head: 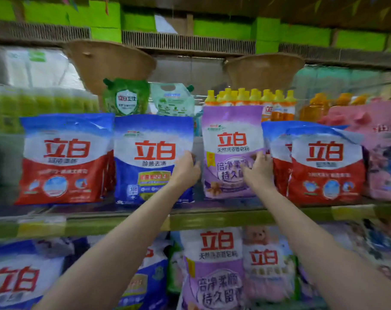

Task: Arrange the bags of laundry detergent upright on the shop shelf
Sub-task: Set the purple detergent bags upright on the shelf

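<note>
The purple bag (232, 151) is taken as the landmark. It stands upright on the shelf (212, 217), its foot well back from the shelf's front lip.

Step in hand, as judged: the purple bag is being squared up in the front row. The other front-row bags are seen upright already: a blue bag (153, 157) just left of the purple bag, with a narrow gap between, a red bag (64, 157) further left, and two overlapping red bags (324, 162) just right of it. Pouches and yellow-capped bottles (250, 96) are seen behind it.

Grip: the left hand (186, 170) is set at the purple bag's left edge, in the gap, fingers curled. Whether the purple bag or the blue bag is touched cannot be told, and no closed hold is made out. The right hand (258, 170) is laid on the purple bag's right half, fingers spread over the face and reaching its right edge. It is pressed flat rather than closed round the bag.

The purple bag thus lies between the two hands, bracketed at mid-height, not lifted.

Next move, as judged: a light, even squeeze from both sides is called for, and a push back, so that the bag is left vertical and in line with its neighbours. Soft packs slump, so release should be gentle.
</note>
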A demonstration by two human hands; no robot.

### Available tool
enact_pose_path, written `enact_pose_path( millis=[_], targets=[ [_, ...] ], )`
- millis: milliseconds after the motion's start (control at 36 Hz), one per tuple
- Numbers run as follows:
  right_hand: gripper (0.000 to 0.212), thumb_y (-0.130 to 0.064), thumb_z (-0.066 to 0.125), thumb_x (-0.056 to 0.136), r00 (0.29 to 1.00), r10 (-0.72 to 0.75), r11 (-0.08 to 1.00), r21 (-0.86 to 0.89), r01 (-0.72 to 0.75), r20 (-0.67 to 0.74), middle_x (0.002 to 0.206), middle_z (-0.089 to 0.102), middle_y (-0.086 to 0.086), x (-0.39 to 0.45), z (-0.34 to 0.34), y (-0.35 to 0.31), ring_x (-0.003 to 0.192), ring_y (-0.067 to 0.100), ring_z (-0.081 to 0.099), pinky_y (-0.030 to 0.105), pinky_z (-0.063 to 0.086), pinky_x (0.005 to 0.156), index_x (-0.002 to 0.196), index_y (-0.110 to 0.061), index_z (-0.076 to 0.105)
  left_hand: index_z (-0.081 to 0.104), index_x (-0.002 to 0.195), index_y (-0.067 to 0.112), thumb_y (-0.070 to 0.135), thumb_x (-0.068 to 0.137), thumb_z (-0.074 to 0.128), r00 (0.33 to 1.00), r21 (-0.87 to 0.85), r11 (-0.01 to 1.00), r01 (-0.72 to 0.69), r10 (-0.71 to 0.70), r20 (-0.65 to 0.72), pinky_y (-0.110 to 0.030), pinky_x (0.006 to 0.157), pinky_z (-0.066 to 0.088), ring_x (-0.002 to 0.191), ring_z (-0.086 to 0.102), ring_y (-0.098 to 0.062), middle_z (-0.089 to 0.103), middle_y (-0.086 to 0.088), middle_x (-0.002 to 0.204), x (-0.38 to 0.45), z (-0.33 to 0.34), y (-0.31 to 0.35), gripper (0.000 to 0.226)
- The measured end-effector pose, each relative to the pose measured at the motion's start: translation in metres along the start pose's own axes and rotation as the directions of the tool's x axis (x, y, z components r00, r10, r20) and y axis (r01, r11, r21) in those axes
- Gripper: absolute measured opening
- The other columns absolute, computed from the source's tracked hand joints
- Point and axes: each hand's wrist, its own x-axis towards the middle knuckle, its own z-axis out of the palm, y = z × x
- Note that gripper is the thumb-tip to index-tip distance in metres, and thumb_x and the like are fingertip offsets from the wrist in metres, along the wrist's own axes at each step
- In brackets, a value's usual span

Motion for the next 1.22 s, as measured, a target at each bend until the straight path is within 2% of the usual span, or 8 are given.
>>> enact_pose_path(
  millis=[139,278,361,528,639,806,972,1222],
  targets=[
    [0.047,-0.019,0.061,0.089,0.977,0.134,0.982,0.108,-0.153,0.165,0.131,0.048,0.02,0.035,-0.022,0.049,0.121,0.031,0.047,0.035,0.036,0.098,0.127,0.002,0.043,0.053,0.113,-0.008,0.018,0.101,0.035,0.986,-0.1,0.982,0.162,-0.157,0.052,-0.038,0.089,0.042,0.113,0.054,-0.036,0.057,-0.026,0.12,0.023,0.043,-0.001,0.034],
    [0.022,-0.02,0.062,0.09,0.899,0.099,0.867,0.405,-0.288,0.426,0.109,0.059,0.006,0.051,-0.002,0.079,0.098,0.019,0.053,0.03,0.047,0.076,0.108,-0.01,0.054,0.039,0.138,0.004,0.032,0.103,0.026,0.962,-0.403,0.877,0.263,-0.272,0.034,-0.034,0.097,0.04,0.127,0.045,-0.026,0.044,-0.008,0.14,0.023,0.076,0.01,0.046],
    [0.042,-0.022,0.065,0.088,0.884,0.01,0.846,0.467,-0.257,0.468,0.117,0.063,0.006,0.048,0.0,0.078,0.106,0.022,0.06,0.037,0.048,0.096,0.123,-0.006,0.049,0.028,0.145,0.009,0.035,0.103,0.023,0.94,-0.482,0.842,0.244,-0.327,-0.095,-0.036,0.101,0.037,0.131,0.04,-0.028,0.038,-0.008,0.145,0.023,0.088,0.018,0.049],
    [0.029,0.002,0.063,0.086,0.869,-0.093,0.736,0.621,-0.268,0.486,0.11,0.067,0.008,0.059,0.005,0.081,0.096,0.019,0.064,0.03,0.053,0.086,0.113,-0.009,0.059,0.039,0.091,0.01,0.019,0.102,0.032,0.882,-0.382,0.898,0.219,-0.35,-0.317,-0.035,0.068,0.032,0.093,0.055,-0.035,0.054,-0.026,0.098,0.03,0.1,0.013,0.016],
    [0.041,-0.004,0.077,0.066,0.835,0.021,0.673,0.61,-0.419,0.55,0.109,0.067,0.025,0.08,0.018,0.08,0.096,0.033,0.065,0.054,0.049,0.094,0.104,0.003,0.062,0.051,0.113,0.002,0.029,0.103,0.031,0.889,-0.407,0.876,0.259,-0.381,-0.254,-0.035,0.09,0.039,0.117,0.051,-0.034,0.053,-0.02,0.128,0.04,0.083,0.023,0.035],
    [0.088,-0.061,0.07,0.068,0.874,-0.041,0.624,0.695,-0.357,0.485,0.137,0.053,0.007,0.11,0.005,0.05,0.125,0.027,0.051,0.048,0.041,0.105,0.137,-0.011,0.045,0.052,0.118,0.005,0.058,0.089,0.047,0.927,-0.538,0.833,0.129,-0.294,-0.234,-0.039,0.098,0.043,0.112,0.054,-0.025,0.056,-0.006,0.117,0.071,0.059,0.048,0.061],
    [0.061,-0.039,0.045,0.098,0.969,-0.039,0.83,0.549,-0.103,0.242,0.15,0.037,0.011,0.117,0.003,0.04,0.138,0.027,0.035,0.034,0.029,0.11,0.145,-0.002,0.034,0.042,0.068,0.01,0.025,0.099,0.043,0.861,-0.443,0.884,0.149,-0.336,-0.382,-0.032,0.066,0.03,0.077,0.044,-0.022,0.042,-0.004,0.066,0.103,0.06,0.055,0.035],
    [0.05,-0.043,0.041,0.098,0.964,0.028,0.838,0.519,-0.167,0.265,0.145,0.036,0.011,0.14,0.009,0.03,0.132,0.027,0.039,0.037,0.03,0.109,0.135,-0.01,0.05,0.059,0.092,0.01,0.039,0.081,0.058,0.907,-0.566,0.786,0.249,-0.395,-0.15,-0.051,0.094,0.049,0.092,0.064,-0.034,0.066,-0.018,0.101,0.13,0.049,0.045,0.031]
  ],
)
